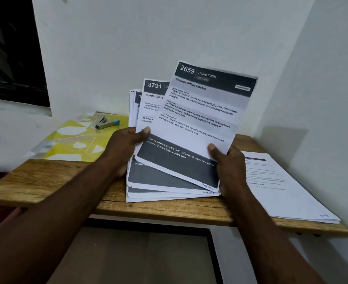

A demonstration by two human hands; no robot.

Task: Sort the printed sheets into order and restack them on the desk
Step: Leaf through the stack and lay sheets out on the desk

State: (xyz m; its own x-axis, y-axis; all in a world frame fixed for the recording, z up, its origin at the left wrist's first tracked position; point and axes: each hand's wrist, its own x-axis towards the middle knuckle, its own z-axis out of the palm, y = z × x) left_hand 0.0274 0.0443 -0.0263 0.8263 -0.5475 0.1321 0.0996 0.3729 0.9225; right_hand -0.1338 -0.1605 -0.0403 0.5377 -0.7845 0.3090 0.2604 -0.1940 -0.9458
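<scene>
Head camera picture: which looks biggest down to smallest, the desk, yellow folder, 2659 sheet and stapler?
1. desk
2. yellow folder and 2659 sheet: about alike, and the sheet is held nearer, so unranked
3. stapler

Both hands (126,146) (228,162) grip fanned sheets (191,128) (top: 2659) above desk (46,181).

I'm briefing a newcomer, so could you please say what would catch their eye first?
Fanned printed sheets, the front one headed 2659, held at centre by the left hand and right hand. Another stack lies on the desk at right; a stapler rests on a yellow folder, left.
</scene>
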